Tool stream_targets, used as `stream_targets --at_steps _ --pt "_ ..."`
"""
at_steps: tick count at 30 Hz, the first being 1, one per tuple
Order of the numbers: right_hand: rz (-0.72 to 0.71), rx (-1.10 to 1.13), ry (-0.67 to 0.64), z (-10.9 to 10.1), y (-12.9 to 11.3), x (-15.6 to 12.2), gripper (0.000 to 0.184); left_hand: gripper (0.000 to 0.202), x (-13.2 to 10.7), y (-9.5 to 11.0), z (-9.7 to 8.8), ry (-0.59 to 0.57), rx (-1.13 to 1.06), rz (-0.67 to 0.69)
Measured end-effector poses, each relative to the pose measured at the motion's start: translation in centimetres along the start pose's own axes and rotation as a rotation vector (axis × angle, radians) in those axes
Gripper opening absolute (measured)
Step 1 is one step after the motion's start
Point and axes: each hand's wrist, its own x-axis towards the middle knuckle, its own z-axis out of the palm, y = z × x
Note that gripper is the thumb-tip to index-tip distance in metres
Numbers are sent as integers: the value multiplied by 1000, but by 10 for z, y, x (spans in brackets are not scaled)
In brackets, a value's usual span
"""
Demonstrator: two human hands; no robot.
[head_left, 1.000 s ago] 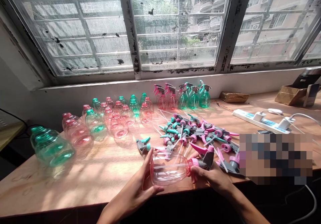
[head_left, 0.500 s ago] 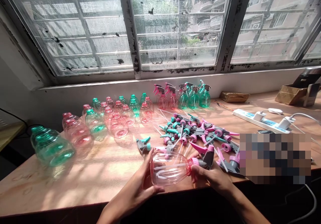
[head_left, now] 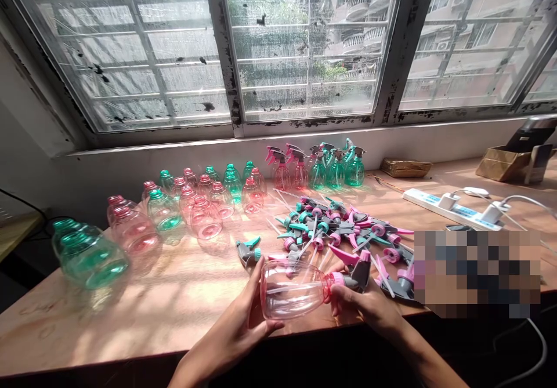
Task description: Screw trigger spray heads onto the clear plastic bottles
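A clear pink spray bottle (head_left: 291, 292) lies sideways between my hands above the table's front edge, its base to the left. My left hand (head_left: 248, 312) is closed around the base end, thumb below and fingers behind. At the neck, my right hand (head_left: 363, 304) grips the pink collar of the trigger sprayer (head_left: 359, 269), thumb and fingers on the ring. The sprayer head sits on the bottle's mouth, and its straw shows inside. Just behind lies a heap of loose trigger sprayers (head_left: 331, 225) in pink, teal and grey. A single teal-and-grey sprayer (head_left: 249, 251) lies near my left fingertips.
Several open pink bottles (head_left: 206, 220) and green bottles (head_left: 93, 260) stand at the left. Bottles with sprayers fitted (head_left: 336, 170) line the back by the wall. At the right are a power strip (head_left: 452, 209), a brown paper packet (head_left: 405, 168) and a blurred-out patch.
Hardly anything differs. Both hands keep their hold on the spray bottle, and the view has shifted very slightly.
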Motion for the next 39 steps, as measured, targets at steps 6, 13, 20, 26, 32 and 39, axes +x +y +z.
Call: stream_targets --at_steps 6,13,20,26,32,39 --pt "19 -3 1 1 -3 0 44 102 -3 -1 -3 -32 1 5" --pt "42 48 16 3 -8 -3 43 101 -5 11 -5 -30 -8 -50" --pt "37 41 20 3 -8 -3 45 100 -2 11 -4 -32 -31 -31" --pt "4 53 16 3 -7 -3 45 98 -3 11 -5 -37 -12 -35" --pt "16 38 25 4 -8 -3 44 98 -2 5 -4 -44 -19 -3" --pt "28 38 26 3 -6 -3 44 97 -3 5 -5 -44 9 -23"
